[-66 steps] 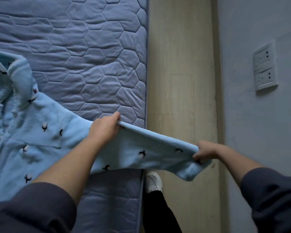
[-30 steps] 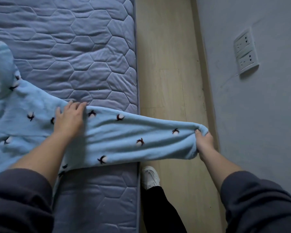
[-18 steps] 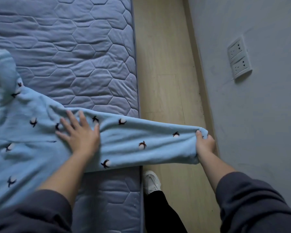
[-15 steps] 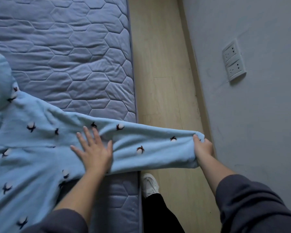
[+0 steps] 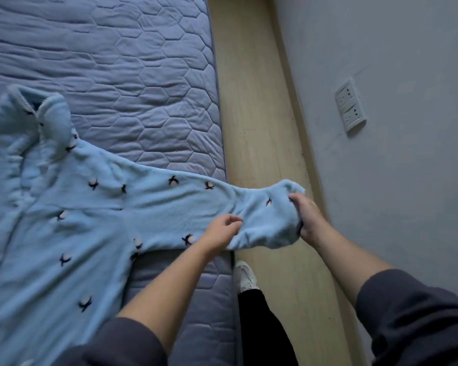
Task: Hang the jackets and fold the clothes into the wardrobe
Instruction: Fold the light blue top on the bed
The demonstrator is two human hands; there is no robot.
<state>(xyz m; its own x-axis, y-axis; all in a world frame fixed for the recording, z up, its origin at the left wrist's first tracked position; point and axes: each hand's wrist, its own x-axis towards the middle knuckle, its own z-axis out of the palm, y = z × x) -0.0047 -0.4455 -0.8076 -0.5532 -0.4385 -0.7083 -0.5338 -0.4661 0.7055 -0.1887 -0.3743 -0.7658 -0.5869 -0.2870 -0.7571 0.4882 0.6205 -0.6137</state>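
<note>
**Jacket flat on mattress, sleeve held out by the cuff**

The jacket [image 5: 64, 233], pale blue fleece with small dark motifs, lies spread front-up on the mattress [image 5: 143, 75] and fills the view from 8 to 10 o'clock; its collar [image 5: 37, 114] points toward 10 o'clock. One sleeve [image 5: 196, 204] runs from the body toward 3 o'clock, crosses the mattress edge and hangs out over the floor [image 5: 251, 101]. The right hand [image 5: 307, 217], just past centre toward 3 o'clock, is closed tight round the cuff [image 5: 283, 196], which is bunched in the grip and held off the floor. The left hand [image 5: 220, 232], near centre, sits on the sleeve's near edge, close beside the right; its fingers are curled with the tips against the fleece, but whether they have pinched any cloth I cannot tell. Both forearms are bare, with dark sleeves pushed up at 5 and 7 o'clock. A white shoe [image 5: 245, 277] stands on the floor at 6 o'clock, just beside the mattress edge, under a dark trouser leg. A double socket [image 5: 351, 107] is set in the grey wall [image 5: 394, 48] at 2 o'clock.
</note>
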